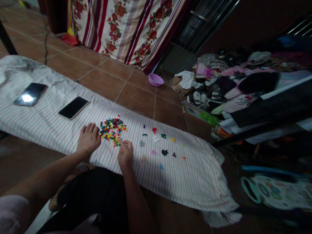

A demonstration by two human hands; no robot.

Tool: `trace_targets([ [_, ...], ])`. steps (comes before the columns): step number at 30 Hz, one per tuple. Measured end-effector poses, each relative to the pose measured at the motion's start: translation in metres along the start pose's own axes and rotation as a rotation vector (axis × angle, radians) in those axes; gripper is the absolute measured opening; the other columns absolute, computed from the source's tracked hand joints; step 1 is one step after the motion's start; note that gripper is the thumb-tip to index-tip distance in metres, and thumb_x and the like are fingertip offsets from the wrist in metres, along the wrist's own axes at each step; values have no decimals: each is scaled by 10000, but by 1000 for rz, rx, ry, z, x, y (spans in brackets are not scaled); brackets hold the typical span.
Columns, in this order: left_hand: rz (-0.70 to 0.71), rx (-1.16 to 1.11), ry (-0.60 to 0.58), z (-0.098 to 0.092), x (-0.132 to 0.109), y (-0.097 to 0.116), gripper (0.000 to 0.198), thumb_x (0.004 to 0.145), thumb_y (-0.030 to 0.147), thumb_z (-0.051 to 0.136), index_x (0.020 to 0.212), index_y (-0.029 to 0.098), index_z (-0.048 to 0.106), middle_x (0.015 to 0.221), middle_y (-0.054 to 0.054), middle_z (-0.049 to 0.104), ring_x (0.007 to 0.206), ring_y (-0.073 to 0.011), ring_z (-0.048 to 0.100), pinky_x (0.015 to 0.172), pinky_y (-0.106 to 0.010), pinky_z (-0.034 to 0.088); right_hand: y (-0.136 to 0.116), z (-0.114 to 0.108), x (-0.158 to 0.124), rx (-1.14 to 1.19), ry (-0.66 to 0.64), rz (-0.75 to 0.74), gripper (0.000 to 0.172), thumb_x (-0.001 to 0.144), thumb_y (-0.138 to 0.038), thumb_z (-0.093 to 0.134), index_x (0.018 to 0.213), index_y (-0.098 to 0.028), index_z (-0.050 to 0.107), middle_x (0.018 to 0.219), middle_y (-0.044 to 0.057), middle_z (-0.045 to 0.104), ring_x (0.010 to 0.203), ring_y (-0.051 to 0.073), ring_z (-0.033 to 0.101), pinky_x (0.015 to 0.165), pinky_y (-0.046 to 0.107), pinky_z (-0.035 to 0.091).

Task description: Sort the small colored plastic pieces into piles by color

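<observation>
A heap of small coloured beads (113,129) lies on a striped cloth (187,178) spread over the tiled floor. My left hand (89,138) rests flat on the cloth just left of the heap, fingers stretched out. My right hand (125,153) is at the heap's lower right edge, fingers pinched together; what they hold is too small to see. To the right, small groups of beads (163,152) lie apart by colour.
Two phones (31,94) (73,107) lie on the cloth to the left. A purple bowl (155,80) sits on the floor near a floral curtain (125,12). A pile of clothes (227,81) is at right, a toy (283,193) beyond the cloth.
</observation>
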State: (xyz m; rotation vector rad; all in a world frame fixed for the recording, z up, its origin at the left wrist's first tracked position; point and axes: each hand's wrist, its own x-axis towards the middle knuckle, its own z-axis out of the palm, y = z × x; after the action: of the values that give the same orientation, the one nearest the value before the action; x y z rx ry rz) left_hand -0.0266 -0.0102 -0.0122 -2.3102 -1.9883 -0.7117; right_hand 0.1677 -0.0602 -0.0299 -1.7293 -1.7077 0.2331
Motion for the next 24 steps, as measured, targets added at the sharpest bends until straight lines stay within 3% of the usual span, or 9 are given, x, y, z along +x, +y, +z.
trace_targets([
  [13,-8,-19,0,-1,0,1,356,887,258,385,1119,124,620,1383,-200,565,1364,-335,446,1140,-514,289,1,4,-4,-12,65,-17,484,875,-64,387,1217,-206,699,1057,100,617,1008,202,584,934,329,509],
  [24,2,6,10,-3,0,2,350,883,259,388,1112,137,622,1368,-192,579,1351,-328,457,1124,-507,305,-6,6,2,-102,74,60,272,941,-234,513,1093,-246,739,1045,69,614,954,182,583,847,278,489],
])
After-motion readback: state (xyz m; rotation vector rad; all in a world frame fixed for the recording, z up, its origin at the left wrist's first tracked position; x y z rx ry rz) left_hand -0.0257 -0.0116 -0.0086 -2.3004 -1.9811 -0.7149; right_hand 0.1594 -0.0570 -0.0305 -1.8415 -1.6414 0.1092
